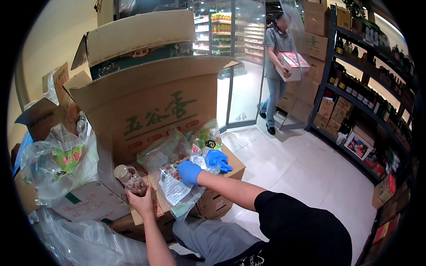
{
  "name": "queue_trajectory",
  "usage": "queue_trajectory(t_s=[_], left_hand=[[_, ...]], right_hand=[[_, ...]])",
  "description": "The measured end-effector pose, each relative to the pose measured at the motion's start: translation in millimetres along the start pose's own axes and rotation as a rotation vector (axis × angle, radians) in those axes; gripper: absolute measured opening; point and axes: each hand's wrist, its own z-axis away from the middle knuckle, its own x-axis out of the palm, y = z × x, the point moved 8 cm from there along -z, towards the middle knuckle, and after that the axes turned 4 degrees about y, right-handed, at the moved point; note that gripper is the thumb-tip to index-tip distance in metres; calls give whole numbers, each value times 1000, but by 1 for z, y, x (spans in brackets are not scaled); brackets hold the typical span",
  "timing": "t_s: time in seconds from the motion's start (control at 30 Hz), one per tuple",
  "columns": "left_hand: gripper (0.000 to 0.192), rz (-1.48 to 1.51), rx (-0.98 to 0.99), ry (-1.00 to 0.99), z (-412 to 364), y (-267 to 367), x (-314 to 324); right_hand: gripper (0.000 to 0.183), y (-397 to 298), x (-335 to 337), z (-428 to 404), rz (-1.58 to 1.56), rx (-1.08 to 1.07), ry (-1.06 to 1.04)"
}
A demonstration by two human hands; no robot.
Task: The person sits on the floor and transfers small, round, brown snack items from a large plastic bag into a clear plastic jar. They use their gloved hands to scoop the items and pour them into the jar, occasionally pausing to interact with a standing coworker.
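Observation:
My bare left hand (141, 201) holds a clear plastic jar (134, 184) partly filled with brown, sugar-coated dried fruits or nuts. The jar is tilted, its mouth towards the upper left, close to a round pale lid or disc (119, 170). In a blue glove, my right hand (189, 173) reaches into an opened clear plastic bag (175, 191) of the same brown pieces (171, 170); its fingertips are hidden, so its grip cannot be told. The bag lies on a cardboard box. Just right of the gloved hand lies a loose blue glove (218, 161).
A large open carton (159, 99) stands behind the bag. Plastic bags (65, 163) and a white carton (91, 202) are at the left. A person (278, 66) carrying a white and red box (294, 66) is by a glass door. Shelves of bottles (369, 96) line the right.

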Motion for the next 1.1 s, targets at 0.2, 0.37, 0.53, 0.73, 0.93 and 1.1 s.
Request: queue_trajectory(t_s=[0.2,0.37,0.53,0.73,0.93,1.1], left_hand=[[75,-20,24,18,2,-1,-3],[79,-45,56,27,5,-1,-1],[88,-126,84,57,7,-4,2],[91,-161,79,62,6,-8,-1],[89,-151,70,57,7,-9,-2],[88,-121,69,45,7,-4,1]], right_hand=[[47,11,21,-12,-39,49,-170],[35,12,13,-11,-84,109,-175],[37,16,14,-13,-98,24,-168],[45,15,20,-14,-113,146,-223],[48,4,21,-12,-27,46,-248],[44,3,15,-3,-52,72,-221]])
